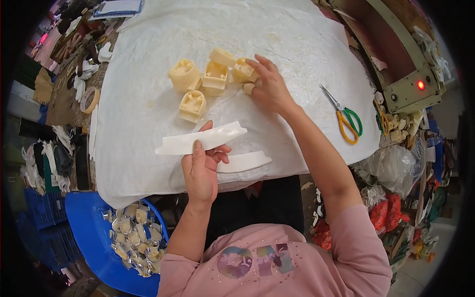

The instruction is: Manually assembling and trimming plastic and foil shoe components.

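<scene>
White strip (198, 141) is pinched between thumb and fingers of left hand (200, 171), held over the worktop (131, 109) toward its near edge; long axis set roughly left-right, right end angled slightly to the far edge. Cream block (243, 73), rightmost of the cluster, is touched by right hand (269, 89), fingers spread at its right side; firm grip cannot be told. Block is placed farther from near edge than strip, right hand nearer.

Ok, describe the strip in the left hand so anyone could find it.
Find the white sheet, then the left hand near its front edge. The strip is the long white piece between thumb and fingers, unlike the second strip, which lies on the sheet.
</scene>
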Motion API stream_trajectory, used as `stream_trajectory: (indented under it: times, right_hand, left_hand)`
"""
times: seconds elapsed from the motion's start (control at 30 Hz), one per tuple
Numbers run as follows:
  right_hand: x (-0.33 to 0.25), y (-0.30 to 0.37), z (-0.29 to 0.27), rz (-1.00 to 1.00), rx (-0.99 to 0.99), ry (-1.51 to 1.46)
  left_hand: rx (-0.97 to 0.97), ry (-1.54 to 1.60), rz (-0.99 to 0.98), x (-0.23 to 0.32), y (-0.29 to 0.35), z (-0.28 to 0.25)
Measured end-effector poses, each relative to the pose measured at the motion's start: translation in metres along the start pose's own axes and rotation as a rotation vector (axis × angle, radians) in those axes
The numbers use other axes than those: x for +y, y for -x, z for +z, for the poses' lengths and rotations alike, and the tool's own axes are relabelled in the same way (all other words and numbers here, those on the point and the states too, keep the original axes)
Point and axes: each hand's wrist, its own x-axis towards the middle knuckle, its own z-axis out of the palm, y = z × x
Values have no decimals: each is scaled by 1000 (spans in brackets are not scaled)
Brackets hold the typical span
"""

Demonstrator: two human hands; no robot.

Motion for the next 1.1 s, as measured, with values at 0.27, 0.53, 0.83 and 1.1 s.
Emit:
stream_trajectory:
  times: [0.27,0.53,0.83,1.1]
  right_hand:
    - [23,-8,21,54,182,-165]
    - [36,-17,4,440,514,-1027]
    - [0,106,-46,-55,60,151]
    - [-74,149,-70,-193,124,-93]
  left_hand:
    - [20,-45,10,4,0,-11]
    - [94,-68,33,8,12,-7]
    - [-91,-226,1,7,25,-21]
    - [-103,-751,332,-10,38,9]
